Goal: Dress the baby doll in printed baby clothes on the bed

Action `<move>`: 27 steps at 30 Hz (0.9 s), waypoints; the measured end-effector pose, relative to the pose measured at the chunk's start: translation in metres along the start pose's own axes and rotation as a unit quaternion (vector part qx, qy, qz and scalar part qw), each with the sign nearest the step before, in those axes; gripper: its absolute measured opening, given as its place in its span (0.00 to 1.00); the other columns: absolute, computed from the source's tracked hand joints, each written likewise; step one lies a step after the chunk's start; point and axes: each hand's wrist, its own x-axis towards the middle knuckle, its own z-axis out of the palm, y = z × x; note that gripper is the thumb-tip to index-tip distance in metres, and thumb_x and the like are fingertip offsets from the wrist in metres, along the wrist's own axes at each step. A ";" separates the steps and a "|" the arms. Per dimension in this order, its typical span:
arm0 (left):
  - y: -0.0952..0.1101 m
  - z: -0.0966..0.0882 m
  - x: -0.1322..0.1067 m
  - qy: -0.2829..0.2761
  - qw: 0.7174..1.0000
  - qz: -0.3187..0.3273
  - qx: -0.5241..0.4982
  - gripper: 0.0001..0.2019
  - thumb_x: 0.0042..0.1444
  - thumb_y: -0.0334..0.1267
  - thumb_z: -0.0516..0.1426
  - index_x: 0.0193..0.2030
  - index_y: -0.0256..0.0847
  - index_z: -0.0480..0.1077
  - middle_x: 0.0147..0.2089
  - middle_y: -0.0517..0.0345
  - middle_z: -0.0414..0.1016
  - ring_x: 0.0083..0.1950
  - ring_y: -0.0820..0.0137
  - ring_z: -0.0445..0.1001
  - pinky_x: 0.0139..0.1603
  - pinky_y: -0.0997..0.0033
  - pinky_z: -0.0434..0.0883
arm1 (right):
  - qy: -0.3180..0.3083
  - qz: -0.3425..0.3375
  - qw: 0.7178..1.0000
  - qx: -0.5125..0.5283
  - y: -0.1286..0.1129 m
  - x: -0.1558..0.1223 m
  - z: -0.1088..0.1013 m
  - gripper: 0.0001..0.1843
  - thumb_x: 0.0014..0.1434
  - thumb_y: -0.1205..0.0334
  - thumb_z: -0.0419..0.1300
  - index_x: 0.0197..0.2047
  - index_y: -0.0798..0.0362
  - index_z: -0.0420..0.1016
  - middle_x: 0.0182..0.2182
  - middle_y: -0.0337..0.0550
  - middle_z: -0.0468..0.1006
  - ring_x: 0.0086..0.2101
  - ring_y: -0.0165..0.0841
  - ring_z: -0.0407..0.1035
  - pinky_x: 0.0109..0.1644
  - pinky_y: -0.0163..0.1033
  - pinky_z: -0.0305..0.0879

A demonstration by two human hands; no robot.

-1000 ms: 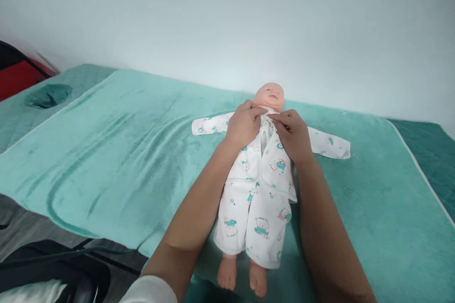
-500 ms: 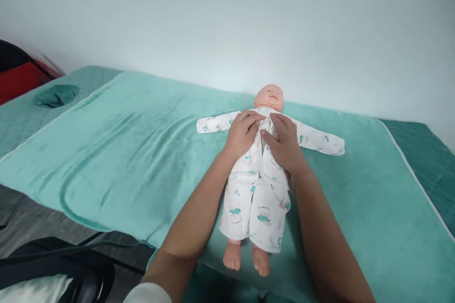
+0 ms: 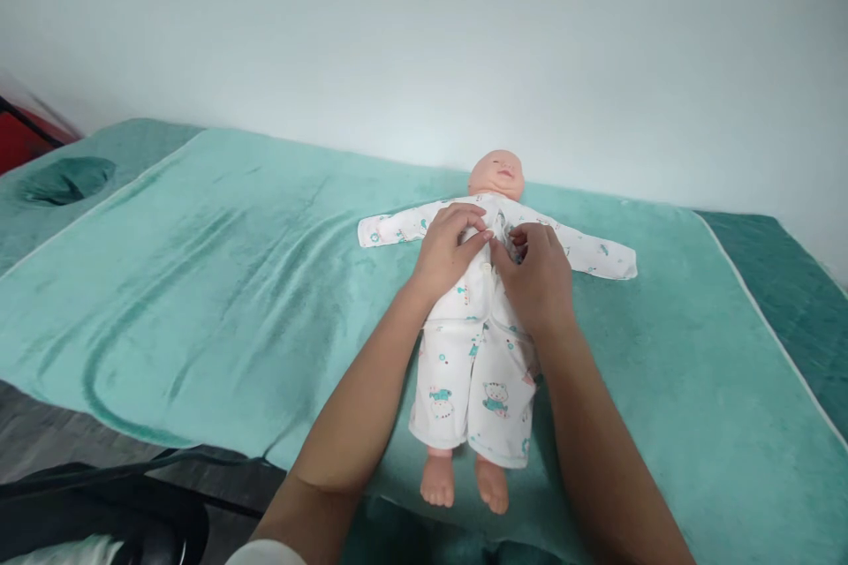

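A baby doll [image 3: 496, 174] lies on its back, arms spread, bare feet toward me. It wears a white printed jacket [image 3: 462, 298] and matching trousers [image 3: 490, 397]. On the jacket's front, at the chest, my left hand [image 3: 452, 247] is closed, thumb and fingers pinching the edge of the cloth. Opposite it, my right hand [image 3: 538, 269] has its fingers curled in a pinch on the other front edge. A small button [image 3: 487, 267] shows on the front opening just below the fingertips. The fingers hide part of the chest.
A green plush sheet [image 3: 218, 282] covers the padded bed [image 3: 761, 274], which stands against a white wall [image 3: 397, 44]. At the left end the bed has a face hole [image 3: 66, 181]. A black chair [image 3: 99, 512] stands at the lower left.
My right hand has curled its fingers, which lay flatter on the chest before, and turned inward. My left thumb has moved in toward the jacket's opening. The view has shifted slightly.
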 end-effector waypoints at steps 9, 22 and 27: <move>0.007 0.002 0.004 -0.009 0.998 -0.052 -0.034 0.04 0.62 0.34 0.60 0.35 0.43 0.72 0.55 0.53 0.78 0.59 0.64 0.73 0.63 0.59 0.67 | -0.080 0.114 0.980 0.143 0.004 0.014 -0.017 0.10 0.59 0.52 0.62 0.32 0.50 0.74 0.26 0.39 0.75 0.27 0.32 0.65 0.32 0.40 0.61; 0.011 0.005 0.004 -0.011 0.994 -0.087 -0.063 0.04 0.63 0.35 0.60 0.36 0.42 0.74 0.56 0.54 0.78 0.60 0.65 0.72 0.62 0.60 0.67 | -0.037 0.169 0.936 0.307 -0.003 0.000 -0.010 0.13 0.56 0.52 0.67 0.41 0.50 0.82 0.37 0.42 0.82 0.36 0.33 0.73 0.42 0.41 0.70; 0.011 0.006 0.004 -0.013 0.993 -0.094 -0.072 0.05 0.62 0.34 0.60 0.34 0.42 0.76 0.56 0.54 0.78 0.62 0.65 0.71 0.65 0.59 0.66 | -0.035 0.143 0.952 0.268 -0.005 -0.003 -0.009 0.14 0.56 0.54 0.68 0.44 0.51 0.82 0.34 0.41 0.81 0.34 0.33 0.73 0.43 0.42 0.71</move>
